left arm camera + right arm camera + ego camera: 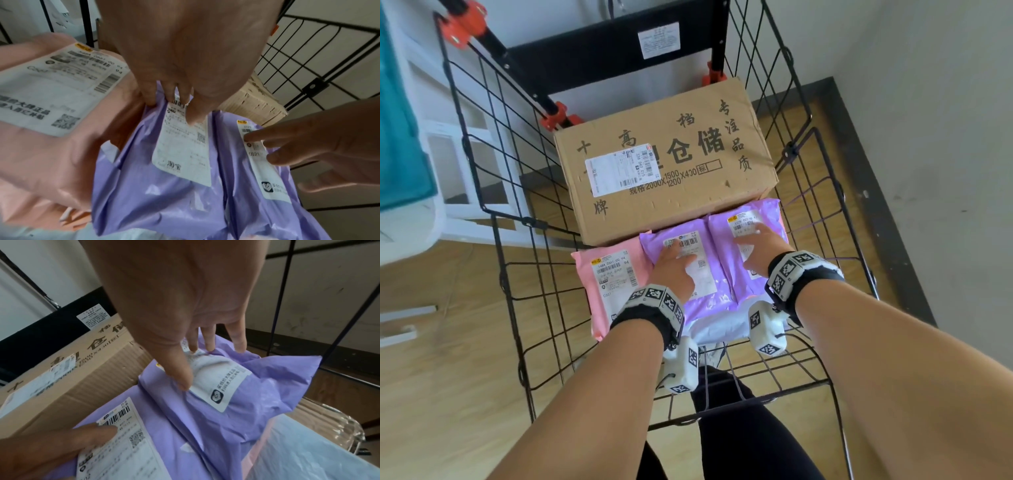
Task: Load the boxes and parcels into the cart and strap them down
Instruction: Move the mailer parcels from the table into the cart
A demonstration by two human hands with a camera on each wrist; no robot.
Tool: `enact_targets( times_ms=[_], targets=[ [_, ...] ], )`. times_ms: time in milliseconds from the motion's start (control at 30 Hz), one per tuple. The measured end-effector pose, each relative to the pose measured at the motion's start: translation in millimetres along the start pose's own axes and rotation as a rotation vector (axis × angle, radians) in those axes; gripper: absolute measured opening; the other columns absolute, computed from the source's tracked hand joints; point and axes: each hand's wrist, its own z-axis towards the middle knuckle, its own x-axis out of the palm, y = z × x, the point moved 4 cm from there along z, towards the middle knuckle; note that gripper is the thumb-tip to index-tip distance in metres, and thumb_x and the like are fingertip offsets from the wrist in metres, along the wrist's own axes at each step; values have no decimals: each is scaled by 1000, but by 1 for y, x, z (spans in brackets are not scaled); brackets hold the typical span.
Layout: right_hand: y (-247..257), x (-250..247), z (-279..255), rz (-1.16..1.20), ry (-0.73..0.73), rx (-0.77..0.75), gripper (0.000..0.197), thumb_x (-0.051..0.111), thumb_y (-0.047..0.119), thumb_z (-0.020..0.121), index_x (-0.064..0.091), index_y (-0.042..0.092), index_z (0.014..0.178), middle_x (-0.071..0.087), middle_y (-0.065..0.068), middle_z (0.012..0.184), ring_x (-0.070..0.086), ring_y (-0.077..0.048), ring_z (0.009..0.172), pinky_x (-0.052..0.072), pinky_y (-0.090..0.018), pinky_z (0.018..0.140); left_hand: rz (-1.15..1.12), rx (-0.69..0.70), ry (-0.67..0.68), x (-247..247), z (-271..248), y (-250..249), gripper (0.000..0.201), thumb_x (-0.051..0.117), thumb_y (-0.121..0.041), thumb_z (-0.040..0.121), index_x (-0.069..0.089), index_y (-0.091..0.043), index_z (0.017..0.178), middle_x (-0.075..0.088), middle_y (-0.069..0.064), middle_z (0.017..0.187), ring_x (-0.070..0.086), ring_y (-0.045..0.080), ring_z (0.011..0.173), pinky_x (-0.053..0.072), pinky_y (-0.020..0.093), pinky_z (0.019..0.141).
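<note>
A black wire cart (pixel 822 205) holds a big cardboard box (pixel 664 161) at its far end. In front of it lie a pink parcel (pixel 602 291), a middle purple parcel (pixel 709 274) and a right purple parcel (pixel 753 219). My left hand (pixel 674 263) presses flat on the middle purple parcel (pixel 154 186), fingers straight on its label. My right hand (pixel 760 246) lies with spread straight fingers on the right purple parcel (pixel 267 394). A pale blue-white parcel (pixel 719 325) lies under the purple ones. No strap shows clearly.
Orange clamps (pixel 465 24) join the cart's black frame bars at the back left. A white shelf unit (pixel 458 164) with a teal bin (pixel 397 137) stands left of the cart. A grey wall and dark skirting (pixel 876 192) run along the right. The floor is wood.
</note>
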Motion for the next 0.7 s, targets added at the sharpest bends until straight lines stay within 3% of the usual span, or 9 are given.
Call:
enact_targets(
  times_ms=[100, 233, 333, 433, 500, 600, 700],
  targets=[
    [5, -12, -16, 35, -32, 57, 56, 56, 11, 89, 48, 35, 139, 28, -2, 154, 43, -24, 132, 42, -30, 104, -81, 6, -72, -13, -12, 2, 55, 38, 0, 93, 44, -23, 142, 10, -1, 161, 8, 12, 148, 15, 25, 119],
    [19, -26, -41, 22, -44, 101, 49, 53, 15, 92, 50, 29, 139, 48, -4, 142, 57, -24, 117, 49, -27, 85, -125, -8, -107, -36, -34, 6, 48, 42, 1, 91, 55, -19, 133, 25, 4, 156, 29, 19, 142, 30, 29, 113],
    [38, -38, -63, -58, -49, 90, 50, 47, 17, 97, 41, 25, 146, 40, -5, 150, 46, -24, 130, 45, -30, 98, -152, -5, -165, -59, -53, 12, 43, 45, 1, 91, 60, -14, 128, 46, 8, 142, 44, 25, 131, 37, 30, 108],
    [59, -46, -84, -42, -67, 78, 52, 50, 20, 96, 39, 26, 147, 36, -1, 153, 44, -21, 132, 40, -30, 102, -293, -2, -232, -83, -71, 21, 36, 47, 1, 89, 67, -12, 115, 57, 8, 132, 53, 27, 121, 41, 33, 105],
    [78, -50, -103, -35, -97, 77, 51, 51, 22, 96, 41, 25, 145, 38, -1, 151, 44, -21, 132, 39, -30, 104, -296, 16, -267, -105, -94, 27, 39, 45, -3, 89, 67, -16, 119, 59, 6, 128, 56, 26, 116, 44, 36, 101],
    [112, -54, -129, -46, -147, 38, 42, 51, 20, 97, 49, 15, 138, 50, -8, 141, 50, -27, 127, 42, -34, 104, -288, 68, -338, -137, -124, 40, 43, 41, -4, 92, 60, -15, 129, 54, 6, 136, 51, 25, 123, 40, 36, 106],
    [150, -54, -156, -25, -210, 24, 39, 53, 22, 94, 58, 12, 131, 56, -11, 134, 52, -28, 123, 42, -36, 104, -251, 91, -441, -167, -149, 61, 41, 41, -7, 93, 62, -19, 125, 57, 4, 134, 55, 24, 119, 43, 32, 102]
  ],
)
